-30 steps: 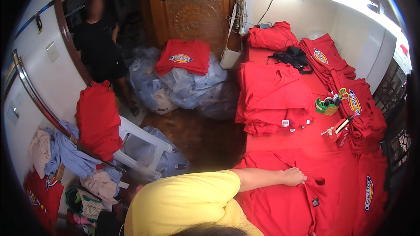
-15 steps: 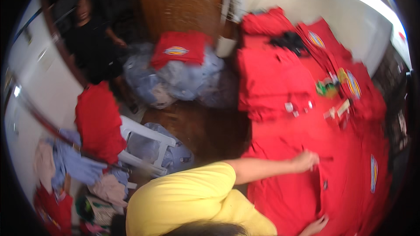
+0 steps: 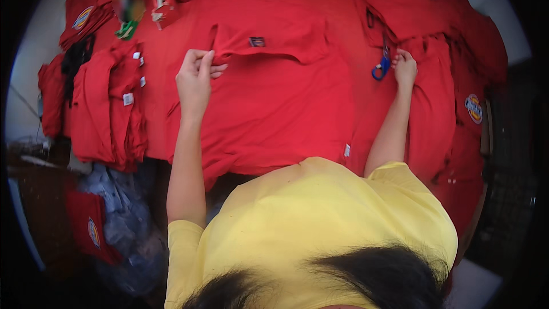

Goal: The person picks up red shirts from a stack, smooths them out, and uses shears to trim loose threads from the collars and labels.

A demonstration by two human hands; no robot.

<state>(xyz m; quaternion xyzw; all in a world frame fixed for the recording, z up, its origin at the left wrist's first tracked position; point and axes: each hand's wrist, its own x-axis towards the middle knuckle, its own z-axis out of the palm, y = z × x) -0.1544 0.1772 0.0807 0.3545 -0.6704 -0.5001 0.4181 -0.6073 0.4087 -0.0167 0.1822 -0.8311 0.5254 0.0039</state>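
A red shirt (image 3: 274, 109) lies spread in front of me, its neck opening and dark label toward the far side. My left hand (image 3: 196, 77) is closed in a pinch on the cloth at the left of the neckline. To the right, my right hand (image 3: 405, 68) has its fingers curled together beside a pair of scissors (image 3: 380, 68) with blue handles. Whether those fingers grip the scissors, some red cloth or nothing does not show. Another red garment (image 3: 429, 103) runs along under and beside the right forearm.
Folded red shirts (image 3: 106, 109) with white tags are stacked at the left. More red garments (image 3: 412, 0) with round patches lie at the far right. Small items, including a green one (image 3: 126, 30), lie at the back left. Filled plastic bags (image 3: 123, 212) stand below the left edge.
The view has swung right and down, from the room to the red cloth. The person by the doorway is out of sight. Scissors now show beside my right hand.
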